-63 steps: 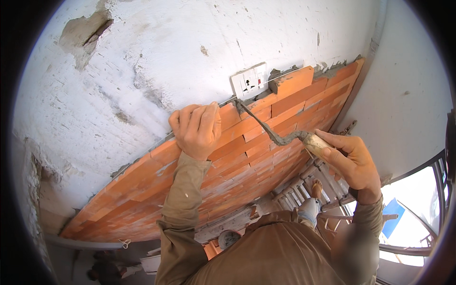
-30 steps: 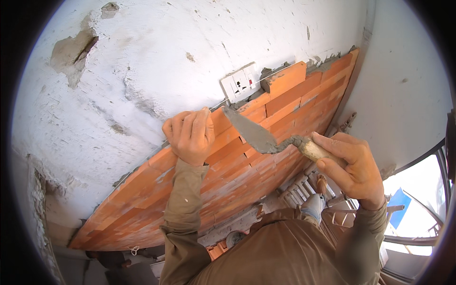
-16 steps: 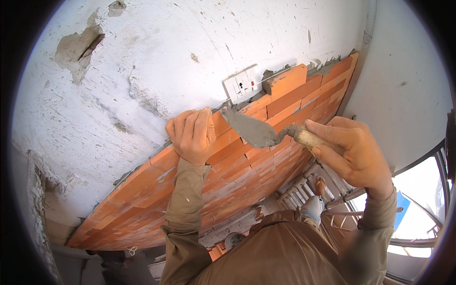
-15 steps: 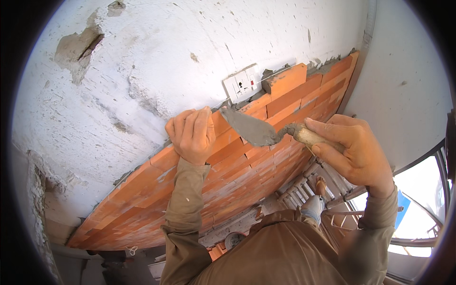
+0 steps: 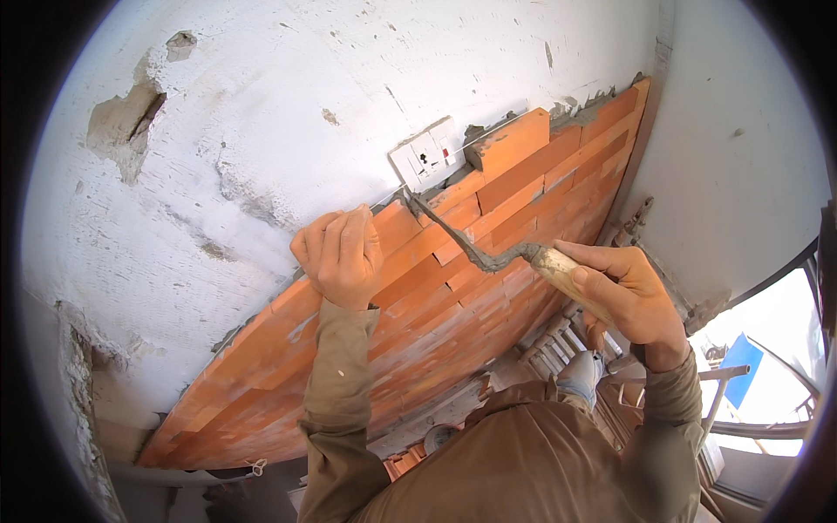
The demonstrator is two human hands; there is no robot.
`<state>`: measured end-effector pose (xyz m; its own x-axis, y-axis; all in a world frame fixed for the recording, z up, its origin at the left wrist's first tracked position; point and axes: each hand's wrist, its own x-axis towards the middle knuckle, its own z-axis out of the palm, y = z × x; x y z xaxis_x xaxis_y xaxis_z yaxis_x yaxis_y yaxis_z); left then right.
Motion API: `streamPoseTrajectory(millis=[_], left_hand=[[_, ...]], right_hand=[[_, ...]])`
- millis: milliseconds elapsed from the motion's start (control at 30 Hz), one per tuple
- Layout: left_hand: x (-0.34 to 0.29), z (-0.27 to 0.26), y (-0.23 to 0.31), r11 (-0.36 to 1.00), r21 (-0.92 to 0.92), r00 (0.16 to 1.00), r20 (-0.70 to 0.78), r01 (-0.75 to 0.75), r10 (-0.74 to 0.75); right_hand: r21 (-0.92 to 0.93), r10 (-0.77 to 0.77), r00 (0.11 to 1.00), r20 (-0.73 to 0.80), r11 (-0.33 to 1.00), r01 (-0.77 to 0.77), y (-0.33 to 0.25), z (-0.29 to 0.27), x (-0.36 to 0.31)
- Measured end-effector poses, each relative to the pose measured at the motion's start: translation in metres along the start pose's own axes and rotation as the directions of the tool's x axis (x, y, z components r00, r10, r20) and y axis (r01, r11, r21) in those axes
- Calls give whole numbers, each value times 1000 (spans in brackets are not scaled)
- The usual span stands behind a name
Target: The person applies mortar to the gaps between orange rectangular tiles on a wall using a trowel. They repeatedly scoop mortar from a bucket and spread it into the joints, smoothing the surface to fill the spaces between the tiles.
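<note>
My right hand (image 5: pixel 635 292) grips the wooden handle of a trowel (image 5: pixel 466 247) caked with grey mortar. Its blade is turned edge-on, and the tip meets the top brick row just below a white wall socket (image 5: pixel 425 155). Close to that tip, my left hand (image 5: pixel 340 259) is closed at the upper edge of the brickwork, fingers curled; what they hold, if anything, is hidden. Beside its fingers sits an orange brick (image 5: pixel 398 228). A thin white string (image 5: pixel 491 133) stretches past the socket and across a raised brick (image 5: pixel 514 142) farther right.
Orange brick facing (image 5: pixel 349 383) covers the lower wall, under rough white plaster (image 5: pixel 288 96) with a broken hole (image 5: pixel 126 122) at upper left. A grey panel (image 5: pixel 741 157) bounds the right. Below are a round container (image 5: pixel 440 436), loose bricks (image 5: pixel 403 462) and wooden slats (image 5: pixel 558 344).
The trowel blade has turned from broad side to edge-on, its tip staying below the socket. My right hand is slightly lower and farther left. The left hand keeps its place on the wall.
</note>
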<state>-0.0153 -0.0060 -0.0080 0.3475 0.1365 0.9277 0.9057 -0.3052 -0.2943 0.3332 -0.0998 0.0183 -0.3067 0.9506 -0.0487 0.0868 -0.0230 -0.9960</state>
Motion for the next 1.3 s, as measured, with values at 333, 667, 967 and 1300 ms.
streamPoseTrajectory(millis=[333, 667, 967, 1300], left_hand=[[-4, 5, -4, 1000, 8, 1000, -15, -27, 27], [-6, 6, -5, 1000, 18, 1000, -10, -22, 22], [-3, 7, -4, 999, 5, 999, -27, -34, 34], [-1, 4, 0, 1000, 6, 1000, -6, -25, 25]], right_hand=[[57, 117, 988, 102, 991, -123, -6, -4, 8], [309, 146, 963, 228, 927, -214, 6, -9, 24], [294, 103, 979, 175, 944, -152, 9, -12, 21], [43, 36, 999, 7, 998, -36, 5, -16, 1]])
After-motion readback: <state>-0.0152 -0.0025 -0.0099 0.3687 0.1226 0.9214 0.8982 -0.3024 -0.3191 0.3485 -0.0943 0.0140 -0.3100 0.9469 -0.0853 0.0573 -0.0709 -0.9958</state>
